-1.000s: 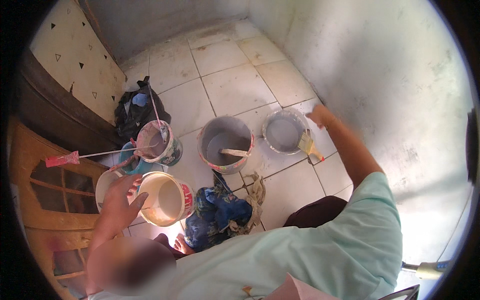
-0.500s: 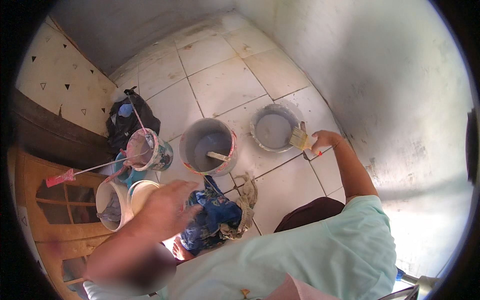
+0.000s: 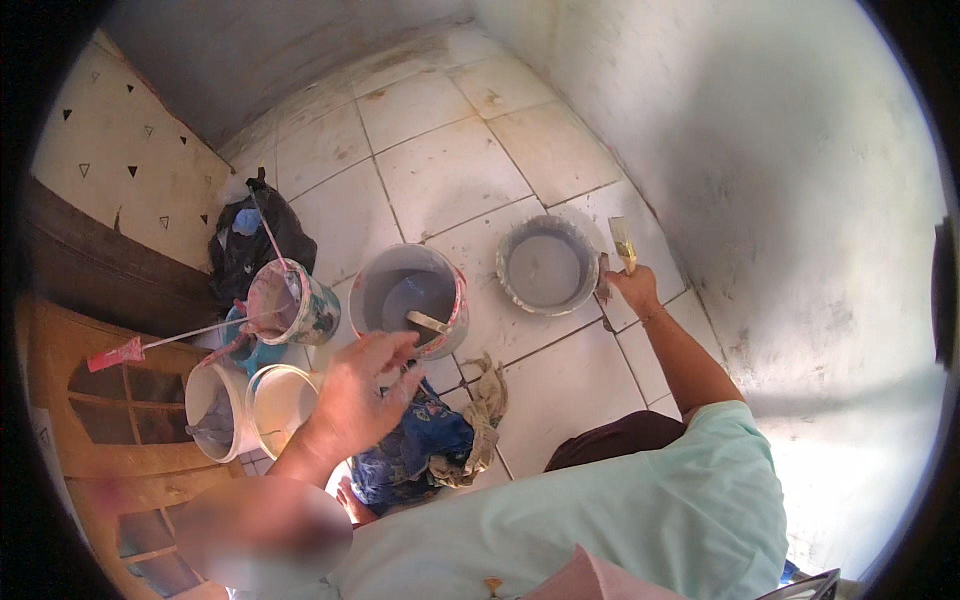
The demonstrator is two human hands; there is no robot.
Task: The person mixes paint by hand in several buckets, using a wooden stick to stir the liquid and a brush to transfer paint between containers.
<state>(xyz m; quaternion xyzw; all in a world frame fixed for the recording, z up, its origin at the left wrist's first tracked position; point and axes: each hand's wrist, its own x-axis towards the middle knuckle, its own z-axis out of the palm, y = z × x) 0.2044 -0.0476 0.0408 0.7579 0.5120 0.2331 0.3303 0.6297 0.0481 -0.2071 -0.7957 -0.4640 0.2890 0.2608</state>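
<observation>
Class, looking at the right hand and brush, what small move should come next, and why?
Probably swing the brush left over the basin and dip its bristles: the right hand holds it beside the basin, bristles outside, and grey liquid lies within.

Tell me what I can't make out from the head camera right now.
All in the head view:
- Brush: the lower handle, hidden by the right hand.
- Cream bucket: its right side, covered by the left hand.
- Teal bucket: partly hidden behind the paint-splashed bucket.
- Black bag: contents mostly hidden by its plastic.
- Lower left: detail lost in a blurred patch.
</observation>
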